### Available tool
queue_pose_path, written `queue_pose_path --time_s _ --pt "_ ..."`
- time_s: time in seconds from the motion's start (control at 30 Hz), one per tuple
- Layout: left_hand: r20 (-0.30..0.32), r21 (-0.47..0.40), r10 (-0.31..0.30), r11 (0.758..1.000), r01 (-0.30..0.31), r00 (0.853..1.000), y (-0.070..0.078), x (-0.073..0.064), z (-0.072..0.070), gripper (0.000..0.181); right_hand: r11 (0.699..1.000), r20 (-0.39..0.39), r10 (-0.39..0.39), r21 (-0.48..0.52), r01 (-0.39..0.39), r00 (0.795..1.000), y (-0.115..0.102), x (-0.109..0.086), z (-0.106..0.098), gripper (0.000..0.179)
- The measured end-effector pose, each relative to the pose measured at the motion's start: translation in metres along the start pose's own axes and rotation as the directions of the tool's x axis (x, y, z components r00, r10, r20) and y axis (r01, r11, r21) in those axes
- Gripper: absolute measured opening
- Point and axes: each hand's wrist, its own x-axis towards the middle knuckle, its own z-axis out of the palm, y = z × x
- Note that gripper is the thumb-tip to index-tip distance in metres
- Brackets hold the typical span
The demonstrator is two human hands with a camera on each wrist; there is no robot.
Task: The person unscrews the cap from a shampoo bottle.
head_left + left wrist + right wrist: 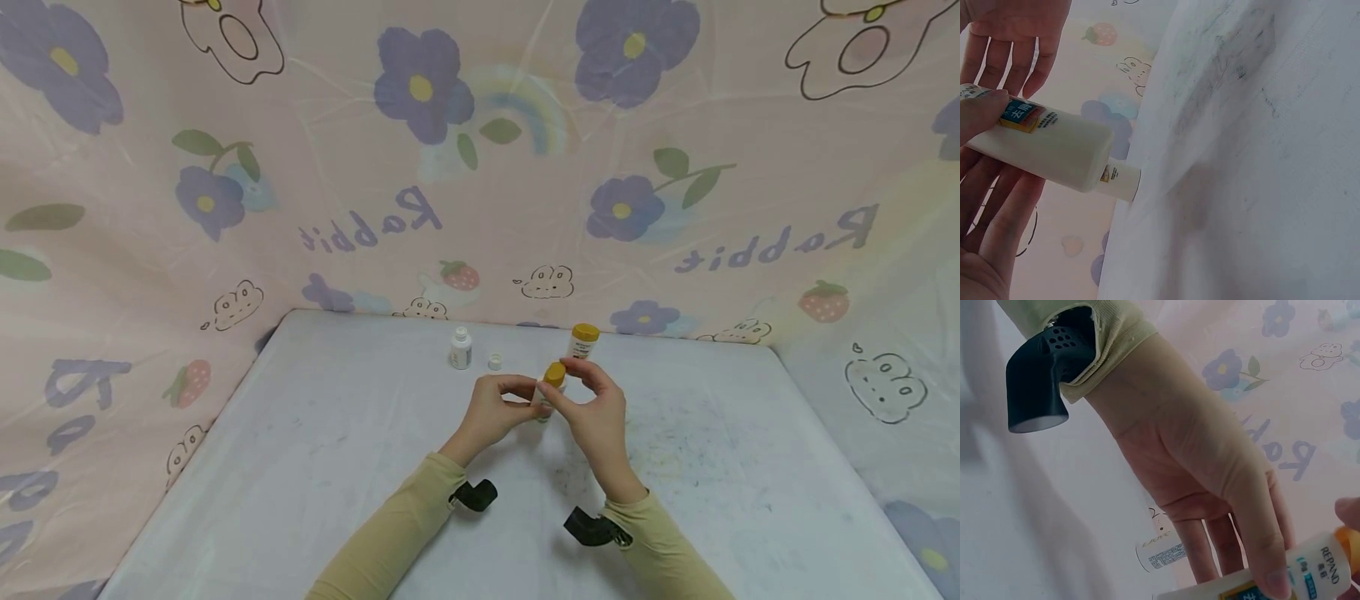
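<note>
Both hands meet on a white plastic bottle [1310,569] with an orange cap [555,373], held upright near the middle of the table. My left hand [495,412] grips the bottle's body, its thumb [1269,569] lying across the teal and yellow label. My right hand [602,412] pinches the cap from above between thumb and index finger. Its other fingers [1019,69] hang down beside the bottle in the left wrist view. "REPAND" is printed just below the cap. Behind the right hand stands a second white bottle [581,348] with an orange lid, its lower part hidden.
At the back of the white table [337,450] stands a small white bottle [461,352] with its neck uncovered. A small white cap [495,362] lies to its right. Patterned cloth [517,208] walls the table's back and sides.
</note>
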Motion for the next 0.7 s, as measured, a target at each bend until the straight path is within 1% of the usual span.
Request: queue_pose_path --time_s 0.2,0.33,0.43,0.57,0.7 --pt "0.005 0.005 -0.001 1.0 0.001 1.0 0.001 -0.002 0.0 0.029 1.0 0.014 0.017 -0.005 -0.017 1.0 -0.002 0.0 0.001 0.041" --pt "0.013 -0.007 -0.005 1.0 0.005 1.0 0.0 -0.002 0.0 0.029 1.0 0.028 0.012 -0.011 -0.012 1.0 -0.022 -0.002 0.0 0.037" --pt "0.02 -0.007 -0.008 1.0 0.008 1.0 0.0 -0.002 -0.001 0.028 1.0 0.044 0.008 -0.005 -0.008 0.999 -0.019 -0.001 -0.001 0.035" --pt "0.036 -0.015 -0.006 1.0 0.006 0.999 0.0 -0.002 -0.002 0.028 0.999 0.073 0.026 0.016 -0.028 0.997 0.005 0.002 -0.003 0.033" --pt "0.055 -0.025 -0.006 1.0 0.008 0.998 0.001 -0.002 -0.003 0.028 0.998 0.101 0.051 0.025 -0.054 0.994 0.005 0.003 -0.006 0.034"
